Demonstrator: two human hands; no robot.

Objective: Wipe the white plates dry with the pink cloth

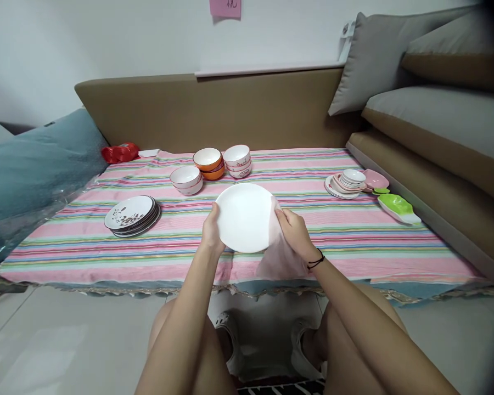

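Observation:
A plain white plate [243, 218] is held up above the front part of the striped cloth, its round face turned toward me. My left hand [212, 229] grips its left rim, thumb on the edge and the other fingers hidden behind. At the right rim, my right hand [293, 230] is closed on a pale pink cloth [278, 253] that is folded over the plate's edge and hangs below it. Behind the plate stand stacked white bowls [237, 159], orange bowls [209, 160] and more white bowls [186, 179].
Plates with a dark floral pattern [132, 215] lie stacked at left. Small dishes [348, 184] and a green leaf-like dish [397, 207] sit at right. A red bundle [120, 152] lies at the back left. Cushions [436, 115] are piled along the right, and a blue pillow [45, 159] lies left.

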